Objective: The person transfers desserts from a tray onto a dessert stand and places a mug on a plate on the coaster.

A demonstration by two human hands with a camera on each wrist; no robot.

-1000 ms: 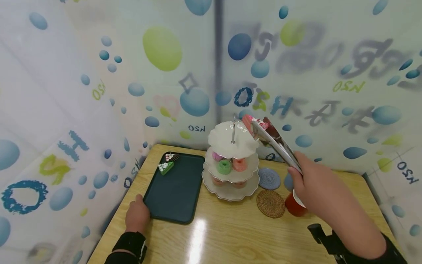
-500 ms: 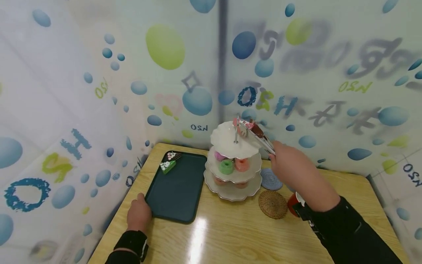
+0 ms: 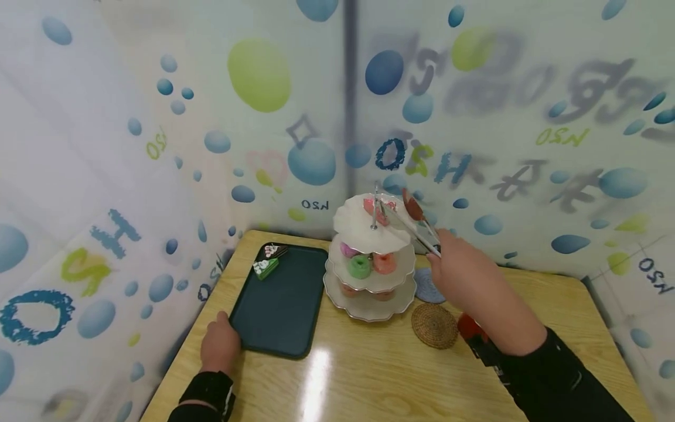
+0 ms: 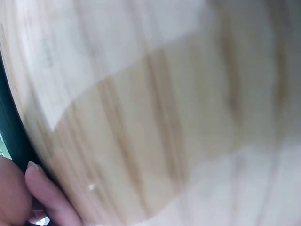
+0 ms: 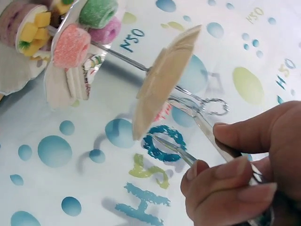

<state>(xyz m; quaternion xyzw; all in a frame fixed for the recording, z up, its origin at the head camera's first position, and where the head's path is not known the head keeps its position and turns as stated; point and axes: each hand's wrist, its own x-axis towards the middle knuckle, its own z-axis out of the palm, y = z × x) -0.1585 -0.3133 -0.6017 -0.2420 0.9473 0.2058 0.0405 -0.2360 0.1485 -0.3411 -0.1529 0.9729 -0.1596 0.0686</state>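
Note:
My right hand (image 3: 466, 266) grips metal serving tongs (image 3: 413, 231) above the right side of a white three-tier stand (image 3: 352, 231). The tongs' arms are spread apart around a pink cake slice (image 3: 369, 205) on the top tier. From the right wrist view, that tier's edge (image 5: 164, 80) hides most of the slice; the tongs (image 5: 204, 125) run from between thumb and fingers up to it. My left hand (image 3: 220, 343) holds the near left edge of a dark green tray (image 3: 279, 316), its thumb (image 4: 49, 193) beside the rim in the left wrist view.
A green cake slice (image 3: 265, 268) and a chocolate one (image 3: 273, 251) lie in the tray's far left corner. Ring-shaped pastries (image 3: 360, 266) fill the middle tier. Right of the stand are a woven brown coaster (image 3: 435, 326), a blue coaster (image 3: 428, 285) and a red cup (image 3: 469, 326).
My right hand has moved left and brought the pink slice over to the top tier. The tongs have spread, letting the slice go. My left hand stays at the tray.

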